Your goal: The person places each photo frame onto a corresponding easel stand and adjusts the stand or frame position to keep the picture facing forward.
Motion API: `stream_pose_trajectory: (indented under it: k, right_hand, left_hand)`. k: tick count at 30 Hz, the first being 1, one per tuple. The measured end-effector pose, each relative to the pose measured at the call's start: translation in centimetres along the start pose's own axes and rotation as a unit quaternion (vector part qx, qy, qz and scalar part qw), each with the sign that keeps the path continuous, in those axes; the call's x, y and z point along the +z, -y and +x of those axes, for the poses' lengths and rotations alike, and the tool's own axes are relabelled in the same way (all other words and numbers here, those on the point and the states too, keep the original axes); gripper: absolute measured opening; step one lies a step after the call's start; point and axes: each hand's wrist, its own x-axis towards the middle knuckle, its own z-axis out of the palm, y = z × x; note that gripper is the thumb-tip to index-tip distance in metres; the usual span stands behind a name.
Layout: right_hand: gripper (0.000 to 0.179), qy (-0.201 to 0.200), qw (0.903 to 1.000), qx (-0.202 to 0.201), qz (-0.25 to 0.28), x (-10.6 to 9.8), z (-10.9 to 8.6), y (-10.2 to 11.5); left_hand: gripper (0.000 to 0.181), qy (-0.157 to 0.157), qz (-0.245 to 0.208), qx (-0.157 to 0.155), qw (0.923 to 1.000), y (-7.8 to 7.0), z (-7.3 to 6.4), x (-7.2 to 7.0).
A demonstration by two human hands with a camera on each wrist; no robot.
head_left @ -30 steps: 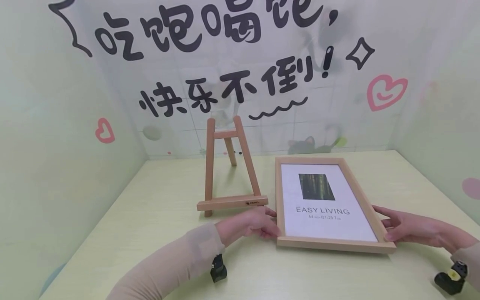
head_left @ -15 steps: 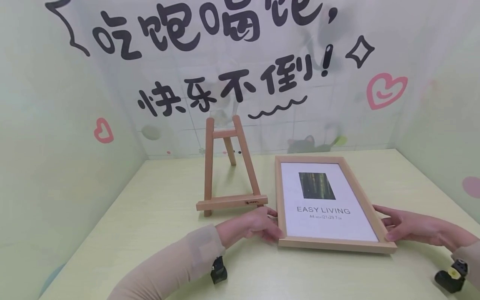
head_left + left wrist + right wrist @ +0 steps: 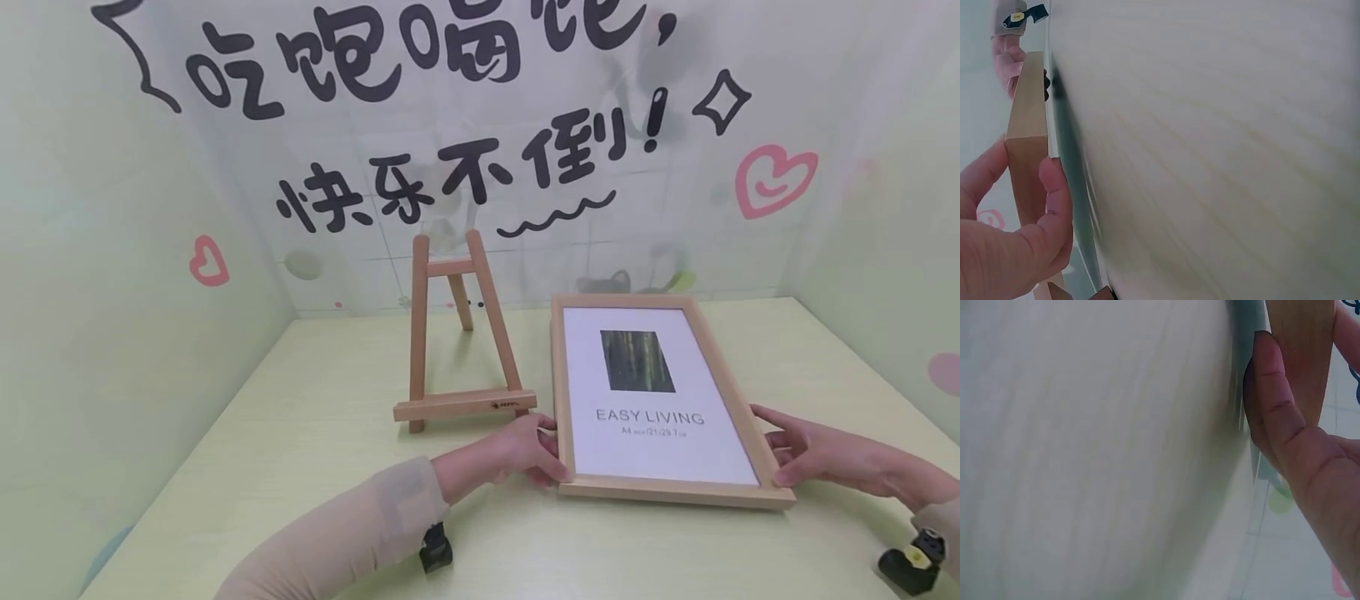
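Note:
A light wooden picture frame (image 3: 675, 493) with a white "EASY LIVING" sheet lies face up at a slight tilt, right of centre in the head view. My left hand (image 3: 528, 450) grips its near left corner, and my right hand (image 3: 832, 454) grips the near right one. In the left wrist view, the left thumb is on the front of the frame (image 3: 1027, 106) and the fingers curl behind it. The right wrist view has the right fingers (image 3: 1275, 381) under the frame's edge, which stands off the table. A small wooden easel (image 3: 465, 403) stands left of the frame.
The pale yellow-green table (image 3: 315, 375) extends to a back wall (image 3: 337, 258) printed with black lettering and pink hearts. Side walls (image 3: 97, 333) bound the table left and right. The easel's ledge is close to my left hand.
The far end of the picture frame has risen from the table, so the frame now tilts toward me. Both hands keep their grip on the near corners. The easel has not moved.

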Motion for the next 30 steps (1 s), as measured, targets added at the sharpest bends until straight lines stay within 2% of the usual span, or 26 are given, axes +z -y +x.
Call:
stream_pose_trajectory:
  k: [6, 11, 16, 22, 28, 30]
  right_hand:
    - [0.093, -0.055, 0.9969, 0.009, -0.055, 0.4, -0.1, 0.6]
    - [0.089, -0.078, 0.9926, -0.026, -0.089, 0.8, -0.4, 0.7]
    - [0.090, -0.111, 0.9830, -0.050, -0.137, 1.0, -0.5, 0.8]
    - [0.094, -0.125, 0.9761, -0.075, -0.161, 1.1, -0.6, 1.2]
    - [0.096, -0.140, 0.9687, -0.087, -0.186, 1.3, -0.7, 1.7]
    - [0.097, -0.141, 0.9666, -0.106, -0.186, 1.3, -0.7, 1.7]
  left_hand:
    - [0.071, -0.018, 0.012, 0.030, 0.9993, 0.0, -0.1, 0.0]
    - [0.076, -0.035, 0.029, 0.050, 0.9977, 0.0, 0.0, 0.0]
    - [0.078, -0.038, 0.046, 0.073, 0.9955, 0.1, 0.0, -0.1]
    - [0.079, -0.040, 0.078, 0.104, 0.9908, 0.1, 0.0, -0.2]
    - [0.080, -0.034, 0.061, 0.124, 0.9898, -0.3, -0.1, -0.2]
    - [0.080, -0.032, 0.057, 0.130, 0.9894, -0.4, 0.0, -0.3]
